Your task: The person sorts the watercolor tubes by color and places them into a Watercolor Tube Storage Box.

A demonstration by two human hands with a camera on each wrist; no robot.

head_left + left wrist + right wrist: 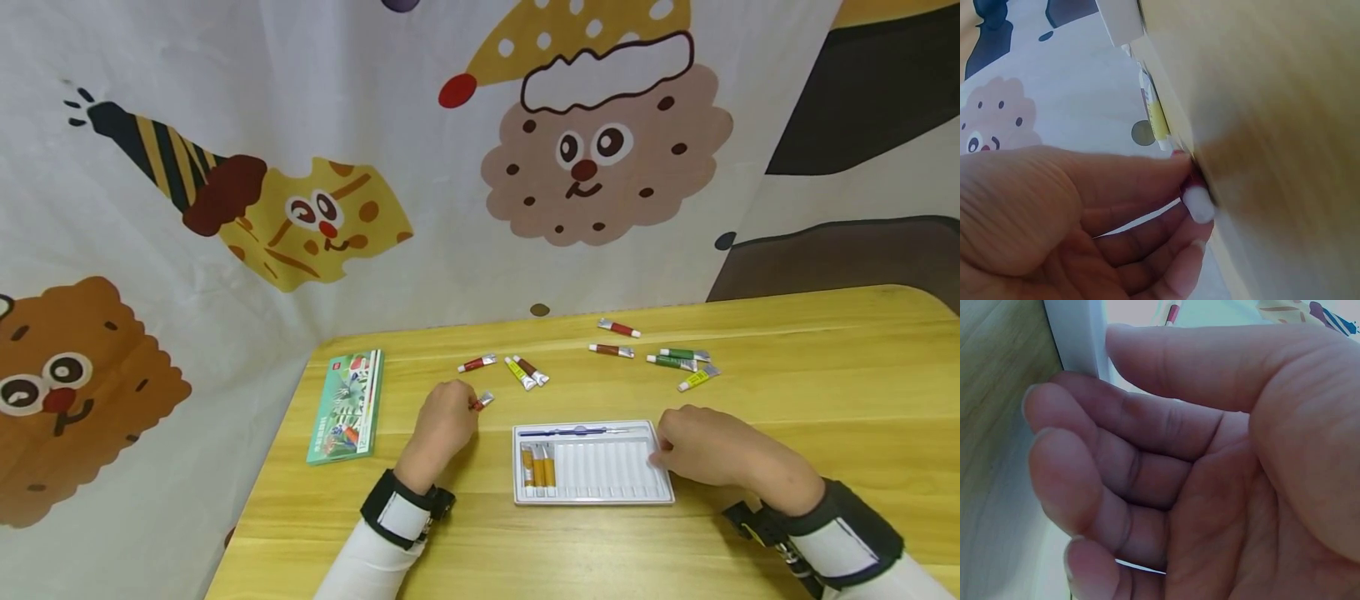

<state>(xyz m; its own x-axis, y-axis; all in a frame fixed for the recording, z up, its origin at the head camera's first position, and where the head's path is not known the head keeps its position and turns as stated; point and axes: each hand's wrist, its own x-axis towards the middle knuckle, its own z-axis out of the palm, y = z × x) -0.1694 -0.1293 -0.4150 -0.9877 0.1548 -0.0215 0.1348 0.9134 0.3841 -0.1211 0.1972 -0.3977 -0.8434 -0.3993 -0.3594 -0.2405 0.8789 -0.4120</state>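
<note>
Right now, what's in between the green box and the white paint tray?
Between the green box and the white paint tray, the head view shows the left hand, pinching a small red tube, with its wrist strap on the near side.

Left grip [446, 417] pinched, right grip [716, 447] loosely curled, forearms [369, 557] (white-sleeved) slanting inward

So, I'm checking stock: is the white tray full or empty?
Partly filled: the tray holds three ochre tubes at its left end, while the slots beside them show bare.
</note>
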